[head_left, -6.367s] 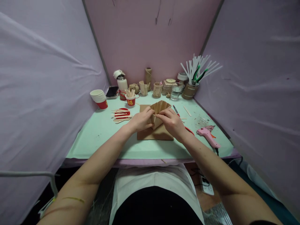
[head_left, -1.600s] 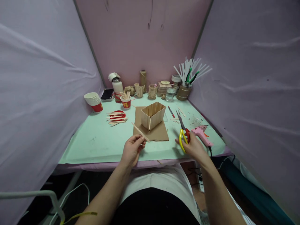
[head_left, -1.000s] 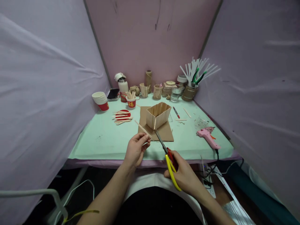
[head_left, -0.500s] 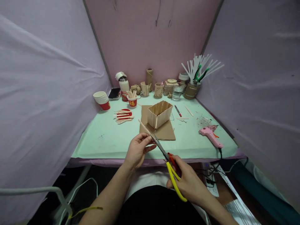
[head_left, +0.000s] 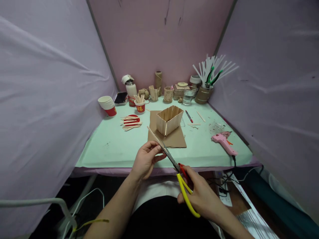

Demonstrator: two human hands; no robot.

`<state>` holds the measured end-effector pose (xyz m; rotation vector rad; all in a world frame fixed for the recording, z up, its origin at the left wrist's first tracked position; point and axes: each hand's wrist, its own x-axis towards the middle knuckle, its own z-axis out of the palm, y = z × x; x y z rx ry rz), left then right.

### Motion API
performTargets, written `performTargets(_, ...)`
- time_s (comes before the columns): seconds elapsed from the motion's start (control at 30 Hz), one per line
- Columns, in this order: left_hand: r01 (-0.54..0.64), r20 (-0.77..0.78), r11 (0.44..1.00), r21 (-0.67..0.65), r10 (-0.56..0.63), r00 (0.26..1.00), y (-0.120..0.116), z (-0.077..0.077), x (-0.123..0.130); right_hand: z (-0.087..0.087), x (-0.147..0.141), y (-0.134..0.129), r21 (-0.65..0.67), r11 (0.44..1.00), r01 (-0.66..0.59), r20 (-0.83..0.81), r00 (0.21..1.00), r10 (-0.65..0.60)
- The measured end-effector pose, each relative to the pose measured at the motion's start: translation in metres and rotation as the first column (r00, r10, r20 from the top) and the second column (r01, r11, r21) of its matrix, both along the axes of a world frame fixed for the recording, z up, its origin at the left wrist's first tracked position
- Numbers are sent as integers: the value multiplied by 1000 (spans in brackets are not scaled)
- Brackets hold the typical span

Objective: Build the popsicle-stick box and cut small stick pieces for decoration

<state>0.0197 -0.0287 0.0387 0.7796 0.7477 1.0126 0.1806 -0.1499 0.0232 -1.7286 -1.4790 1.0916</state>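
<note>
My left hand (head_left: 147,158) pinches a thin wooden stick (head_left: 153,134) near the table's front edge. Yellow-and-red-handled scissors (head_left: 186,196) are in my right hand (head_left: 203,192), their blades lying along the stick's near end beside my left fingertips. Whether the blades touch the wood cannot be made out. Just beyond the hands, an open rectangular box of wooden sticks (head_left: 169,122) stands on a piece of brown cardboard (head_left: 177,141).
Loose sticks lie on a red disc (head_left: 131,120) at left, near stacked paper cups (head_left: 107,105). A pink glue gun (head_left: 225,143) with a cord rests at right. Jars, a glass of water (head_left: 188,97) and a pot of white sticks (head_left: 204,94) line the back.
The scissors' handles have spread slightly, with my right hand a little lower. My left hand keeps its hold on the stick. The view has shifted slightly.
</note>
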Motion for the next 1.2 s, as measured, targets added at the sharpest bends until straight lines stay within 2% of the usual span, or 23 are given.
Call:
performTargets(0.4, 5, 14, 1000, -11, -5, 1000, -4, 0, 1, 10, -4, -2, -33, 999, -23, -69, 997, 21)
performTargets(0.67, 13, 32, 997, -77, -11, 999, -8, 4, 2, 3, -6, -7, 1, 1000, -31, -49, 998, 31)
performTargets(1.2, 25, 12, 995, -92, -24, 1000, -13, 12, 1, -2, -2, -10, -12, 999, -44, -14, 999, 43)
